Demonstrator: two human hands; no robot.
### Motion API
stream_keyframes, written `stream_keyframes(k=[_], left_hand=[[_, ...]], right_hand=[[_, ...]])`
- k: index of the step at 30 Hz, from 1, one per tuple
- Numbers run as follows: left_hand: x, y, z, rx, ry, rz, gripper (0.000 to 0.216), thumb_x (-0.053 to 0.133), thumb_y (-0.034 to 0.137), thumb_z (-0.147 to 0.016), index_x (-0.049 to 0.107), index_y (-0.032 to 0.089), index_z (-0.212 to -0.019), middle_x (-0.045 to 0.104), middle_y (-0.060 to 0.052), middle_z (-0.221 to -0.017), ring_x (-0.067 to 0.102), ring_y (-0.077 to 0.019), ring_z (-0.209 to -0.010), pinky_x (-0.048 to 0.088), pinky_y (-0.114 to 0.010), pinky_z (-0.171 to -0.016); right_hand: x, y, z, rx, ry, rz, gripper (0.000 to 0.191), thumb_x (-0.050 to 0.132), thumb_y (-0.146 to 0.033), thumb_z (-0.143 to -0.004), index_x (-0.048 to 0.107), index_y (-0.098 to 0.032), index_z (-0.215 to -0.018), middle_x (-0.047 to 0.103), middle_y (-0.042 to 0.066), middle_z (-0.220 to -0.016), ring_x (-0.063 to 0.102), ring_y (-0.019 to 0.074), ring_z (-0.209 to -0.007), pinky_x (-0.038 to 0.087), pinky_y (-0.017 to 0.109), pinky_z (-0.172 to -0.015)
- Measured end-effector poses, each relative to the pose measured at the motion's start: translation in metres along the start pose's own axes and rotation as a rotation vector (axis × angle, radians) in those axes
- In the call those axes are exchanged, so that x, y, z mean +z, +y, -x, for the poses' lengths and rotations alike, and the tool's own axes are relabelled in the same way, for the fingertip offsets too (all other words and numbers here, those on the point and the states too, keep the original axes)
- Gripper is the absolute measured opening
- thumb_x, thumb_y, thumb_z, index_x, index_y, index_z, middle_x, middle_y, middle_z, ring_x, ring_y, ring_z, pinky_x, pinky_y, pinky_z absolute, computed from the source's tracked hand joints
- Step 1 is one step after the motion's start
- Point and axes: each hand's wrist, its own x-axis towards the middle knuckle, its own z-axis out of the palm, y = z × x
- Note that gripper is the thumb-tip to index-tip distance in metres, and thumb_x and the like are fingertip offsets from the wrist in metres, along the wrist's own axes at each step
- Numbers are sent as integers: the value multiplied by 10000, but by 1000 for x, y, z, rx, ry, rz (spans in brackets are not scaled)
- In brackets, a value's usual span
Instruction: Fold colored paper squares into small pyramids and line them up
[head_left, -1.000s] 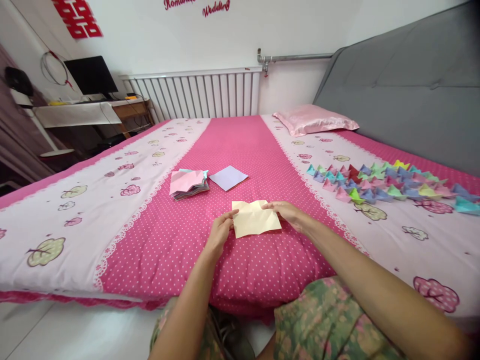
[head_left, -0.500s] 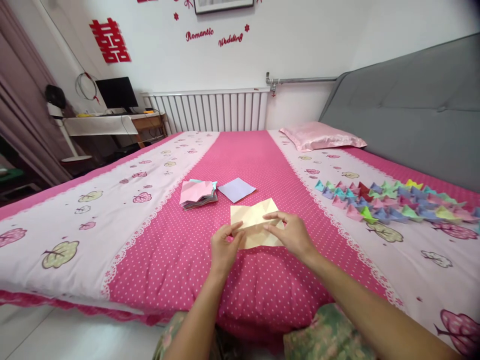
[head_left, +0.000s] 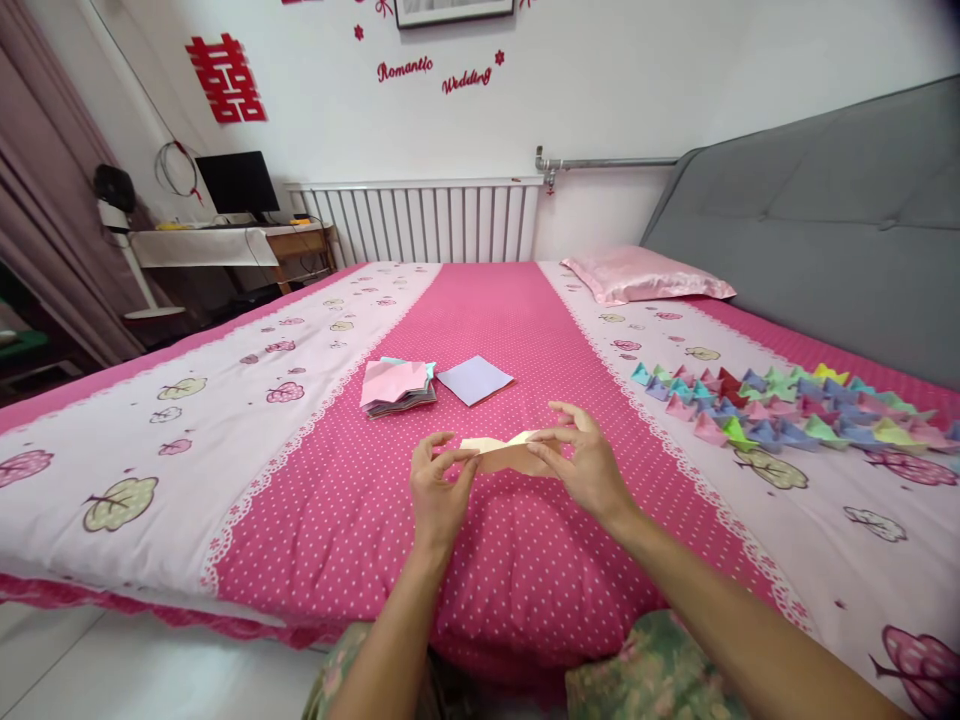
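Observation:
A pale yellow sheet of paper (head_left: 514, 457), creased and bent along its middle, is held up between both hands over the dotted pink bedspread (head_left: 517, 560). My left hand (head_left: 442, 490) pinches its left end between thumb and fingers. At the right end, my right hand (head_left: 589, 468) grips the paper the same way. Beyond the hands lies a lavender square of paper (head_left: 475, 380). To its left sits a stack of creased papers (head_left: 397, 386) with a pink one on top.
Rows of small folded paper shapes (head_left: 795, 405) in many colours stand at the right. A pink pillow (head_left: 649, 274) lies by the grey headboard (head_left: 817, 190). A radiator (head_left: 420, 222) and a desk with a monitor (head_left: 237, 184) are at the far wall.
The yellow paper was spread out nearly flat; now it is bent along the middle and seen almost edge-on. Both hands stay at its ends.

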Motion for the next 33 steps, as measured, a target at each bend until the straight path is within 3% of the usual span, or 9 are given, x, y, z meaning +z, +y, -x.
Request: stream_keyframes(k=[4,6,11,20,26,28,33], left_hand=[[-1,2,0,125,-111,-21,130,583,276,-726,650,198,-806,628,-58,-900,555,-182,-902,416,-354,-836],[0,4,2,189,-191,-52,175,587,286,-724,636,200,-868,657,-48,-858,578,-172,-836,381,-382,-885],[3,6,4,155,-350,-42,149,545,315,-766,668,245,-811,680,-8,-718,584,-140,-664,353,-392,-896],[1,8,0,-83,-326,150,189,595,354,-716,692,199,-666,657,-28,-639,553,-141,-623,417,-275,-654],[2,17,5,-592,-505,487,339,627,445,-650,703,129,-747,651,-42,-583,535,-123,-463,367,-209,-427],[2,18,7,-665,-565,575,351,651,440,-626,700,123,-767,656,-49,-592,547,-124,-464,376,-204,-428],[0,20,7,-674,-708,735,352,705,396,-577,689,127,-803,677,-71,-681,593,-146,-552,444,-233,-521]], right_hand=[[-1,-6,0,-106,-113,2,189,545,-383,-771,676,-250,-801,647,41,-925,547,205,-898,369,390,-833],[-1,-9,1,-151,-184,14,188,534,-382,-784,671,-254,-780,669,16,-782,568,181,-784,349,383,-831],[-1,-14,2,-223,-269,12,198,546,-402,-775,676,-256,-744,672,-7,-702,555,138,-641,313,374,-847],[-9,-8,-4,-75,-137,-128,174,561,-357,-755,690,-241,-742,687,8,-764,603,173,-746,411,323,-755],[-6,-4,-3,100,-181,-326,280,511,-383,-772,676,-179,-868,672,38,-749,603,167,-692,452,271,-619],[-4,-1,-3,140,-170,-370,312,505,-402,-768,667,-159,-879,662,46,-731,592,164,-668,450,268,-598],[-2,4,-4,225,-133,-466,340,530,-425,-742,647,-133,-870,632,53,-718,557,148,-624,429,249,-543]])
